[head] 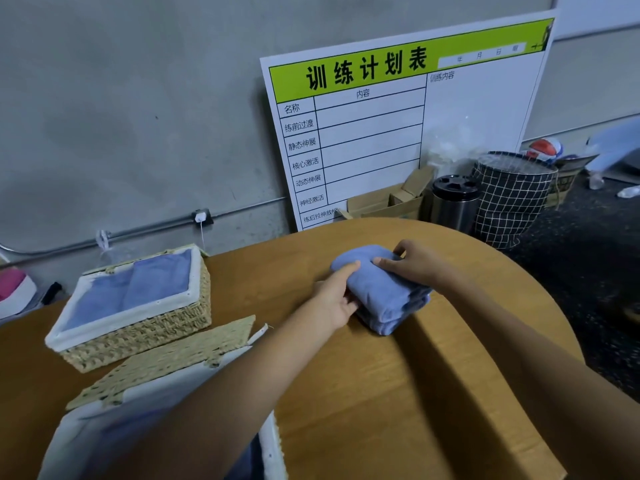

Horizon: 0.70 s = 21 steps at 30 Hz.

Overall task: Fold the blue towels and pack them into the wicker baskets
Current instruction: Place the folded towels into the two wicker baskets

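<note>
At the bottom left of the frame, nearest to the camera, stands a white-lined wicker basket with an open woven lid point(166, 368); the left forearm crosses over it and hides most of its inside. A little higher on the left, a second rectangular wicker basket with white cloth lining point(138, 327) sits on the round brown wooden table point(381, 393), and flat folded blue towels point(135, 289) lie inside it. In the middle of the frame a folded light blue towel bundle point(379, 292) rests on the table, well apart from both baskets. The left hand point(337, 299) grips its left side, with the thumb on top and the fingers curled under the edge. The right hand point(414, 263) grasps its far right end, fingers bent over the cloth. Behind the table, in the upper right, a white planning board with a green header and Chinese writing point(398, 126) leans on the grey wall point(138, 116). Beside it on the floor stand a cardboard box point(381, 202), a metal cylinder bin point(453, 206) and a black checked fabric hamper point(512, 199).
</note>
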### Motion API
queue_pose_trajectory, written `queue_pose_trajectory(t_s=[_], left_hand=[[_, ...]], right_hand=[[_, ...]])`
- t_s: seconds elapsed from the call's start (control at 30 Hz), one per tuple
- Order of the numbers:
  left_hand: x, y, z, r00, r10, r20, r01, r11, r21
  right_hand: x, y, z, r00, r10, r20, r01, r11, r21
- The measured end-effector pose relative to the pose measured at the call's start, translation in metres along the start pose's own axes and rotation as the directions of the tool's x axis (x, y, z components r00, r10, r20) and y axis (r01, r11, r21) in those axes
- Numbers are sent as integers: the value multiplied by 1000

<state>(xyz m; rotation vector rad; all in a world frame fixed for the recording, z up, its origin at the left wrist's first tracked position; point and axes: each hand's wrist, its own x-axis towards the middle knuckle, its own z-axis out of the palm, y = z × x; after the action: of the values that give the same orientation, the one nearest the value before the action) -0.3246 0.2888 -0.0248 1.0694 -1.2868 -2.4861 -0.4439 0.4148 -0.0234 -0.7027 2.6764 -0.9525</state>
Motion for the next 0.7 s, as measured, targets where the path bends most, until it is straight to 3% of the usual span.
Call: queue_pose_trajectory(t_s=[0.2,0.3,0.4,0.5,0.6,0.7], left_hand=[[4,1,17,991,115,67,-120,989,83],[-2,6,21,960,254,118,-271,951,152],[-22,31,16,908,380,179,-405,904,138],[-60,62,-4,881,409,239,-439,894,89],[-110,86,-48,882,403,243,-441,888,130],[-163,98,-114,892,391,228,-432,885,173]], right_hand=[[-9,5,-3,999,50,-8,-49,995,82],[-20,0,-11,996,69,-58,-51,961,273],[-44,-20,-27,998,64,-3,-52,836,546],[-73,-59,-38,995,-39,95,-46,654,755],[-107,-110,-30,983,-145,109,-10,555,832],[-148,-158,6,972,-197,125,-4,523,852]])
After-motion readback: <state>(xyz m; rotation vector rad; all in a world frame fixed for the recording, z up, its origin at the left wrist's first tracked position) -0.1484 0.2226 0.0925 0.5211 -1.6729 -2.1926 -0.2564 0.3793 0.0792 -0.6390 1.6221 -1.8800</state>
